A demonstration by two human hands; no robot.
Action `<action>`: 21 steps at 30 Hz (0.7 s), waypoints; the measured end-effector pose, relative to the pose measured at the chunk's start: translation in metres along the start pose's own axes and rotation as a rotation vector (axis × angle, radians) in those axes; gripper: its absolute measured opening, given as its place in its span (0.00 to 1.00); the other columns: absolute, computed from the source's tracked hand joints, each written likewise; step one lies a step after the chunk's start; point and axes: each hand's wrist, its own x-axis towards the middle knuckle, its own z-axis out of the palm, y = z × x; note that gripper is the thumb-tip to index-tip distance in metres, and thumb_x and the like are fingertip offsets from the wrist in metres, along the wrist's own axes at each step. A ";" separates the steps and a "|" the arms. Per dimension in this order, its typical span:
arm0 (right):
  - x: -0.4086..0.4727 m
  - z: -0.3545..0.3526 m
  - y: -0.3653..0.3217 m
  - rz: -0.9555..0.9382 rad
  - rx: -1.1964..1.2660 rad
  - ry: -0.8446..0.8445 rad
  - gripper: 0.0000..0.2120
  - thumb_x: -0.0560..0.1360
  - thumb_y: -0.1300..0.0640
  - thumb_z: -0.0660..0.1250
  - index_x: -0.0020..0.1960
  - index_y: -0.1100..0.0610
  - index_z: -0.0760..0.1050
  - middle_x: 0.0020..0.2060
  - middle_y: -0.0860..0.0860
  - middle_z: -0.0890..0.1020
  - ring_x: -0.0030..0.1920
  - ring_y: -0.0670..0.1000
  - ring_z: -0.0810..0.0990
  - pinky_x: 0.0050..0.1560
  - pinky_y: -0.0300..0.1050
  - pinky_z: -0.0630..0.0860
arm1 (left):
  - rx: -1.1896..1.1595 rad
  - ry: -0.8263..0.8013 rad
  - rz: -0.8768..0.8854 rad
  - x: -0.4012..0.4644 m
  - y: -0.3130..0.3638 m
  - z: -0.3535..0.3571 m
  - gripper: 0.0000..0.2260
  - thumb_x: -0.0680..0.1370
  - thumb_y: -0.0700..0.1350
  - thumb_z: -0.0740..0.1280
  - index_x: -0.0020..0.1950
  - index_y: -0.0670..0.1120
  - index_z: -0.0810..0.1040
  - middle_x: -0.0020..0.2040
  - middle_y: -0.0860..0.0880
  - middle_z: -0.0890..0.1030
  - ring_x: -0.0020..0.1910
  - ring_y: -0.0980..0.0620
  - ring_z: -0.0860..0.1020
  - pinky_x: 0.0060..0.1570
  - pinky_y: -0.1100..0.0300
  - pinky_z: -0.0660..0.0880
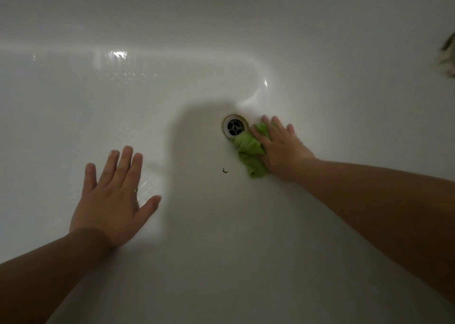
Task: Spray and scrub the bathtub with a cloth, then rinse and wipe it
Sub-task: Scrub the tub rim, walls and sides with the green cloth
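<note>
I look down into a white bathtub (pixel 221 225) with a wet, shiny floor. A crumpled green cloth (pixel 250 148) lies on the tub floor just right of the round metal drain (pixel 235 127). My right hand (pixel 280 147) lies flat on top of the cloth with straight, spread fingers, pressing it down; part of the cloth is hidden under the palm. My left hand (pixel 115 195) rests flat on the tub floor at the lower left, fingers spread, holding nothing.
A small dark speck (pixel 224 170) lies on the tub floor below the drain. Water drops glisten on the far wall at the upper left. A blurred dark object (pixel 446 57) shows at the right edge.
</note>
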 end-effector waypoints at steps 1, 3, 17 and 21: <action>-0.001 -0.001 0.002 0.057 -0.007 -0.001 0.34 0.85 0.40 0.48 0.84 0.47 0.36 0.83 0.56 0.37 0.82 0.62 0.37 0.81 0.66 0.44 | -0.003 -0.009 -0.004 -0.001 0.000 0.000 0.41 0.80 0.72 0.42 0.85 0.48 0.40 0.85 0.47 0.40 0.83 0.46 0.39 0.80 0.37 0.45; -0.014 0.005 -0.011 0.178 0.055 -0.034 0.36 0.84 0.40 0.51 0.84 0.48 0.37 0.82 0.56 0.36 0.82 0.63 0.36 0.80 0.68 0.43 | -0.019 -0.032 -0.006 -0.007 0.002 -0.001 0.40 0.80 0.72 0.41 0.85 0.48 0.40 0.85 0.47 0.40 0.83 0.46 0.38 0.80 0.37 0.44; -0.036 -0.009 -0.171 -0.185 0.284 -0.091 0.42 0.79 0.27 0.46 0.84 0.45 0.35 0.81 0.54 0.29 0.80 0.62 0.29 0.78 0.72 0.39 | -0.076 -0.181 -0.010 -0.039 -0.003 -0.009 0.46 0.75 0.79 0.41 0.82 0.53 0.30 0.81 0.52 0.28 0.80 0.49 0.27 0.78 0.36 0.35; 0.031 -0.029 -0.170 -0.154 0.273 0.086 0.39 0.80 0.27 0.46 0.84 0.43 0.40 0.82 0.54 0.34 0.82 0.61 0.33 0.79 0.71 0.40 | -0.046 -0.149 -0.039 -0.029 0.000 -0.009 0.47 0.74 0.80 0.41 0.81 0.54 0.27 0.81 0.51 0.27 0.79 0.48 0.26 0.78 0.35 0.35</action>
